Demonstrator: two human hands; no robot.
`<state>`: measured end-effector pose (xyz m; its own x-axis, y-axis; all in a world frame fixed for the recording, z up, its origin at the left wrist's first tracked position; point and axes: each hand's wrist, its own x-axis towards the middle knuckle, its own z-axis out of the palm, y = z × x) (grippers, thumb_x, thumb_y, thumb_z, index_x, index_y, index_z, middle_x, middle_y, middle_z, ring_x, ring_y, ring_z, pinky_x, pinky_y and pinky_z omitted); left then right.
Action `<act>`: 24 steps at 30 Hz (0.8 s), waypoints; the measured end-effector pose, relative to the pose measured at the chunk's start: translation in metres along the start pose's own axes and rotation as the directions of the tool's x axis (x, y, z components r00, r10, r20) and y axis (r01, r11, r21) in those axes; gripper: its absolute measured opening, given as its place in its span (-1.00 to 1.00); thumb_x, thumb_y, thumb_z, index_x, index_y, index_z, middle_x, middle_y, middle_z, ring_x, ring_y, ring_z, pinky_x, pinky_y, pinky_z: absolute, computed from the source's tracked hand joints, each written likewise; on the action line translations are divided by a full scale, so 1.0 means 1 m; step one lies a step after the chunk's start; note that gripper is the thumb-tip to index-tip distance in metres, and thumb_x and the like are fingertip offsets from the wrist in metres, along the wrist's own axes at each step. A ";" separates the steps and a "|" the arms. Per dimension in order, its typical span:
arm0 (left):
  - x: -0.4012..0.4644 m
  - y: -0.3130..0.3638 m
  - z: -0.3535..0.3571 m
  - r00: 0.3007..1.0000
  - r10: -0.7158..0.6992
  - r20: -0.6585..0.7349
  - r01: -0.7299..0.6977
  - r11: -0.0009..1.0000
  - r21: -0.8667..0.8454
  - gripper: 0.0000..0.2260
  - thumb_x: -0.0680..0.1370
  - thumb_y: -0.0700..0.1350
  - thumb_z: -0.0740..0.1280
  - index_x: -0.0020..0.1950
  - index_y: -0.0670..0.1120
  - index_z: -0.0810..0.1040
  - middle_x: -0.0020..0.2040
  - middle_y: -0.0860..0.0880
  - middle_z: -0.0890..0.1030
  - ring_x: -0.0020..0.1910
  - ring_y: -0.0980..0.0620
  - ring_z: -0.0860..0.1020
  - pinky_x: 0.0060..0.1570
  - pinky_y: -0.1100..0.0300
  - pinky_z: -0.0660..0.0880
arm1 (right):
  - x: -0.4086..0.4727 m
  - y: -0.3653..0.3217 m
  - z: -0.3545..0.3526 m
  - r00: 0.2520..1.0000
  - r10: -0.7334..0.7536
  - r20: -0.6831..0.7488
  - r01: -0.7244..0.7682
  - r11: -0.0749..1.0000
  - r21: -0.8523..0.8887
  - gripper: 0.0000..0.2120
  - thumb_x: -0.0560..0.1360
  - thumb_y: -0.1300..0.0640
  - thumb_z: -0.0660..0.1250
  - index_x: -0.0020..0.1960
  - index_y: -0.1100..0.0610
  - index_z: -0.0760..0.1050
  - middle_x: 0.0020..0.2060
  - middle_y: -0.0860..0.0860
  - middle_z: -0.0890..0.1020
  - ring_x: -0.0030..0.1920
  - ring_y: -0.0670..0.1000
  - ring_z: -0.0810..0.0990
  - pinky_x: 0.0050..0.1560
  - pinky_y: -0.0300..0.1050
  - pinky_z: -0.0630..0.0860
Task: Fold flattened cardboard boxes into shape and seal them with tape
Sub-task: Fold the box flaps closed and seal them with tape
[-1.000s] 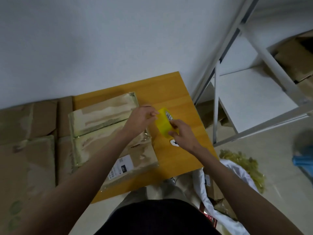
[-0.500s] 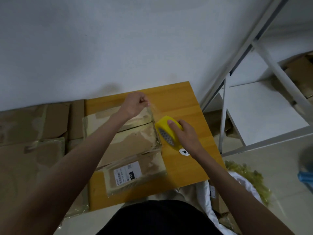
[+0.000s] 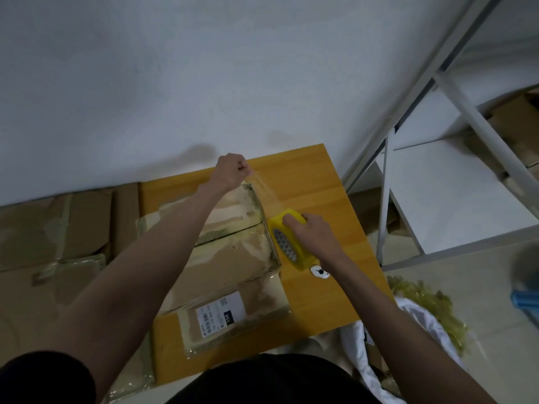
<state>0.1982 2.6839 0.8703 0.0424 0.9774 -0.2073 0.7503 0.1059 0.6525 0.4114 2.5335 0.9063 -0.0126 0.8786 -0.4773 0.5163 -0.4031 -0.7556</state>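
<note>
the cardboard box lies on the wooden counter, folded, flaps up. a clear tape strip now stretches over its right edge, far longer than a second ago. the left hand, its grip pinching the tape end, has moved to the far corner; the right hand, grip curled on the yellow tape dispenser, has dropped beside the box. enough tape looks drawn to press down.

Single head-worn view, forward and steeply down, close over the wooden table against the wall.
</note>
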 end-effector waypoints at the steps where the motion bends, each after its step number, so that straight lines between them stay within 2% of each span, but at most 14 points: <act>1: 0.004 -0.002 0.000 1.000 -0.006 0.018 0.006 1.000 -0.006 -0.90 0.59 -0.21 0.35 -0.12 -0.18 0.58 -0.09 -0.02 0.64 -0.19 0.15 0.52 -0.28 0.51 0.35 | 0.005 -0.002 0.000 0.999 0.029 0.022 -0.029 1.000 0.005 -0.41 0.55 -0.22 0.26 0.28 0.28 0.48 0.13 0.33 0.54 0.06 0.32 0.57 -0.11 0.28 0.52; 3: 0.011 -0.007 -0.001 0.999 -0.005 0.048 0.006 1.000 -0.023 -0.90 0.59 -0.22 0.34 -0.09 -0.21 0.59 -0.11 0.00 0.62 -0.23 0.20 0.50 -0.36 0.52 0.35 | 0.016 -0.005 0.000 0.996 0.056 0.073 -0.058 0.998 0.028 -0.40 0.55 -0.18 0.28 0.24 0.36 0.47 0.07 0.37 0.53 -0.14 0.30 0.53 -0.23 0.13 0.40; 5: 0.016 -0.012 -0.001 0.998 0.014 0.059 -0.011 0.999 -0.037 -0.88 0.59 -0.24 0.34 -0.06 -0.28 0.60 -0.10 -0.01 0.65 -0.24 0.23 0.50 -0.35 0.54 0.35 | 0.021 -0.008 -0.001 0.992 0.071 0.101 -0.075 0.997 0.032 -0.47 0.54 -0.15 0.32 -0.02 0.38 0.49 -0.12 0.39 0.46 -0.25 0.15 0.40 -0.24 0.07 0.28; 6: 0.019 -0.014 -0.001 0.998 0.023 0.067 -0.020 0.999 -0.032 -0.88 0.58 -0.25 0.34 -0.06 -0.31 0.60 -0.09 -0.03 0.66 -0.23 0.22 0.50 -0.34 0.54 0.35 | 0.025 -0.010 -0.001 0.990 0.085 0.115 -0.089 0.996 0.028 -0.53 0.53 -0.16 0.35 -0.16 0.29 0.44 -0.24 0.30 0.38 -0.27 0.10 0.35 -0.25 0.07 0.23; 8: 0.024 -0.019 0.003 0.996 0.033 0.085 -0.032 0.999 -0.022 -0.89 0.58 -0.27 0.35 -0.10 -0.31 0.58 -0.06 -0.09 0.68 -0.17 0.14 0.54 -0.29 0.50 0.36 | 0.032 -0.014 0.000 0.984 0.097 0.150 -0.105 0.993 0.045 -0.55 0.50 -0.19 0.38 -0.25 0.14 0.33 -0.32 0.13 0.28 -0.31 0.06 0.28 -0.25 0.06 0.18; 11: 0.030 -0.026 0.011 0.995 0.034 0.095 -0.033 0.999 -0.014 -0.87 0.59 -0.26 0.35 -0.16 -0.22 0.52 -0.01 -0.15 0.69 -0.03 0.03 0.60 -0.09 0.28 0.43 | 0.042 -0.018 0.003 0.978 0.121 0.173 -0.134 0.989 0.068 -0.46 0.48 -0.23 0.40 -0.28 0.22 0.32 -0.33 0.11 0.26 -0.27 0.08 0.26 -0.22 0.07 0.18; 13: 0.035 -0.031 0.017 0.995 0.023 0.094 -0.024 1.000 0.014 -0.87 0.60 -0.25 0.33 -0.15 -0.19 0.51 0.01 -0.14 0.70 -0.02 0.02 0.61 -0.07 0.23 0.43 | 0.048 -0.020 0.004 0.977 0.138 0.163 -0.149 0.987 0.058 -0.43 0.47 -0.25 0.40 -0.31 0.15 0.20 -0.38 0.05 0.19 -0.26 0.09 0.22 -0.22 0.07 0.18; 15: 0.039 -0.036 0.024 0.997 0.007 0.078 -0.009 1.000 0.023 -0.87 0.60 -0.24 0.32 -0.15 -0.20 0.53 0.01 -0.14 0.70 -0.08 0.06 0.57 -0.13 0.24 0.39 | 0.052 -0.021 0.005 0.975 0.148 0.164 -0.158 0.986 0.046 -0.44 0.47 -0.26 0.39 -0.29 0.10 0.17 -0.38 0.06 0.19 -0.27 0.09 0.21 -0.22 0.07 0.18; 18: 0.043 -0.042 0.032 0.997 -0.006 0.076 0.005 1.000 0.010 -0.87 0.61 -0.24 0.32 -0.15 -0.19 0.51 0.00 -0.13 0.69 -0.11 0.11 0.52 -0.28 0.40 0.31 | 0.058 -0.021 0.006 0.971 0.162 0.173 -0.172 0.984 0.042 -0.45 0.47 -0.27 0.39 -0.28 0.11 0.18 -0.37 0.08 0.19 -0.29 0.09 0.22 -0.22 0.06 0.18; 19: 0.044 -0.044 0.034 0.997 -0.011 0.080 0.010 1.000 0.003 -0.88 0.61 -0.24 0.32 -0.14 -0.20 0.51 0.00 -0.14 0.69 -0.10 0.09 0.54 -0.28 0.43 0.32 | 0.059 -0.021 0.006 0.971 0.168 0.172 -0.177 0.984 0.038 -0.45 0.47 -0.27 0.39 -0.26 0.11 0.20 -0.35 0.11 0.21 -0.28 0.09 0.23 -0.21 0.06 0.19; 22: 0.046 -0.048 0.039 0.995 -0.037 0.089 0.040 0.999 -0.027 -0.88 0.58 -0.24 0.37 -0.13 -0.24 0.54 -0.04 -0.16 0.68 -0.03 -0.01 0.62 -0.15 0.28 0.42 | 0.063 -0.022 0.005 0.967 0.178 0.183 -0.188 0.981 0.039 -0.48 0.46 -0.28 0.39 -0.23 0.11 0.26 -0.30 0.13 0.27 -0.26 0.08 0.28 -0.22 0.05 0.23; 24: 0.047 -0.049 0.041 0.994 -0.065 0.083 0.066 0.998 -0.017 -0.88 0.56 -0.23 0.41 -0.15 -0.21 0.54 -0.08 -0.14 0.67 -0.11 0.03 0.59 -0.28 0.40 0.38 | 0.066 -0.022 0.004 0.965 0.183 0.191 -0.193 0.981 0.036 -0.50 0.45 -0.29 0.39 -0.20 0.11 0.31 -0.27 0.13 0.32 -0.26 0.08 0.32 -0.22 0.05 0.26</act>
<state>0.1904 2.7175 0.7985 0.0486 0.9499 -0.3089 0.7401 0.1734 0.6498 0.3961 2.5991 0.8900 -0.0811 0.7250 -0.6840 0.4776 -0.5741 -0.6651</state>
